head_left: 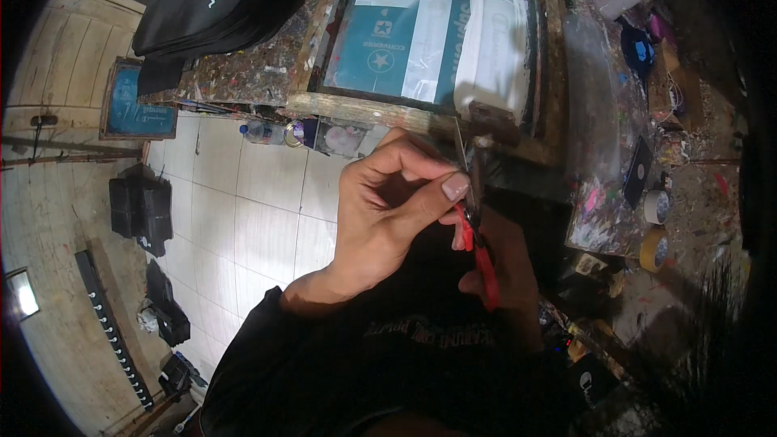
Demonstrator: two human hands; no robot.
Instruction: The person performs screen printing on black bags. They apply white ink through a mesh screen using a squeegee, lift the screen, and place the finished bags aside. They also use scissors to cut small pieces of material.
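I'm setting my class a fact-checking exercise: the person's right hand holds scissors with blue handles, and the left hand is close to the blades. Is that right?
Not quite: the scissors in the right hand have red handles, as the head view shows. The left hand is indeed close to the blades.

you are in a screen-printing workshop: before you lies a wooden-framed printing screen [356, 109] with teal mesh and pale strips [429, 44] over it; left of that printing screen sits a stack of black pieces [202, 28] with white lettering, and farther left a smaller teal screen [133, 91]; right of the printing screen are a paint-spattered board [597, 222] and, beyond, rolls of tape [650, 252]
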